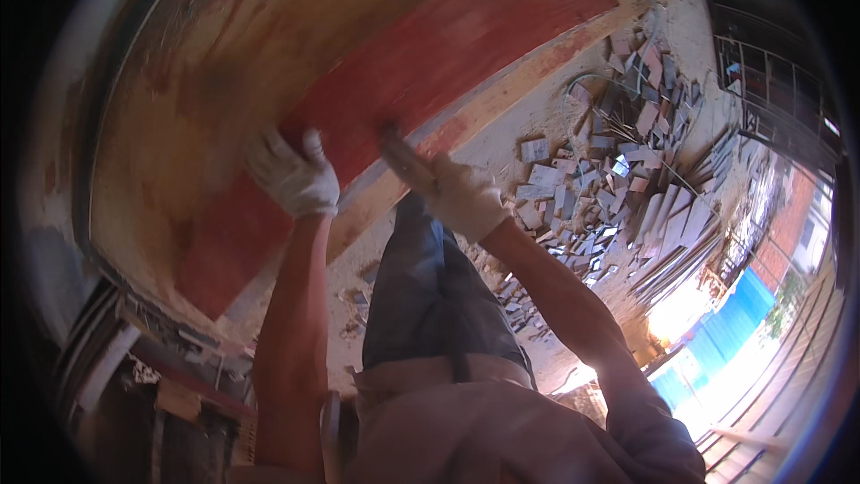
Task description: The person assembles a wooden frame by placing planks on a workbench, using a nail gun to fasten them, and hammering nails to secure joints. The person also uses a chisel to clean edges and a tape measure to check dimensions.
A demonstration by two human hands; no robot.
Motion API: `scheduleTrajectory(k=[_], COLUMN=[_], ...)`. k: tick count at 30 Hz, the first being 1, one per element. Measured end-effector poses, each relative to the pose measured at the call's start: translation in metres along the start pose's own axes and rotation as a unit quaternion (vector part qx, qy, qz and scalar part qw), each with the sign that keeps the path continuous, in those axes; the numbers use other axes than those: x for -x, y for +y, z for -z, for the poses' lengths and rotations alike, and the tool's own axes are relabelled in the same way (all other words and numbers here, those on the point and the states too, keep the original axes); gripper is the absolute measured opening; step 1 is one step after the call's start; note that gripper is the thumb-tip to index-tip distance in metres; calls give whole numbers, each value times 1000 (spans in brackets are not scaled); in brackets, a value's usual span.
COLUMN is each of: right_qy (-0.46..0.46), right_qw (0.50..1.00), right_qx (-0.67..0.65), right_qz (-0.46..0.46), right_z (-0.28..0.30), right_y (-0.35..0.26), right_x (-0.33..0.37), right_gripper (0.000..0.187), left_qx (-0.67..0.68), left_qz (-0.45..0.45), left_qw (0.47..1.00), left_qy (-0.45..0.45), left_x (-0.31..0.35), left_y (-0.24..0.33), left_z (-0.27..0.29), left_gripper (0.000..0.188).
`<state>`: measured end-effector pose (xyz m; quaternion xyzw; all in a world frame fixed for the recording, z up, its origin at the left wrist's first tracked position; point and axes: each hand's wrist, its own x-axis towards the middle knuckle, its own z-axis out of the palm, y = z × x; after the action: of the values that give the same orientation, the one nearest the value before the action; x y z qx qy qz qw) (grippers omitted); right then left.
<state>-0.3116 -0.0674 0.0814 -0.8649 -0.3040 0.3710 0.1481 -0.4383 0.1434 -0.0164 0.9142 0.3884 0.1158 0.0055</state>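
A long red board (466,40) lies at a slant across a stained wooden work table (197,99). My left hand (294,175), in a pale glove, rests on the board's near part, its thumb apart and its fingers stretched out and blurred by motion. In the other pale glove, my right hand (466,202) grips a short brownish tool (408,164). The tool's dark end reaches over the board's near edge. Blur hides its exact kind, and I cannot tell whether it touches the board.
Right of the table, a heap of wood offcuts (582,175) covers the dusty floor, with longer strips (676,215) beside it. A thin hose or cable (573,85) loops over the heap. Metal railing (770,72) and a blue panel (730,323) stand farther right.
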Motion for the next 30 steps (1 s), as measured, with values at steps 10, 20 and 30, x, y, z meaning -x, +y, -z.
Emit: scheduleTrajectory(k=[10, 20, 30], right_qy=[-22, -11, 142], right_qw=[996, 999, 989], right_qx=[-36, 15, -38], right_qz=[83, 42, -32], right_z=[2, 28, 129], right_y=[1, 93, 148], right_x=[-2, -24, -41], right_gripper=[35, 37, 37], left_qx=[-16, -19, -63], left_qz=[43, 50, 85], left_qw=[998, 996, 994], left_qy=[-40, -68, -21], left_x=[-1, 2, -9], left_y=[4, 8, 36], left_z=[-1, 2, -8], left_gripper=[70, 77, 82])
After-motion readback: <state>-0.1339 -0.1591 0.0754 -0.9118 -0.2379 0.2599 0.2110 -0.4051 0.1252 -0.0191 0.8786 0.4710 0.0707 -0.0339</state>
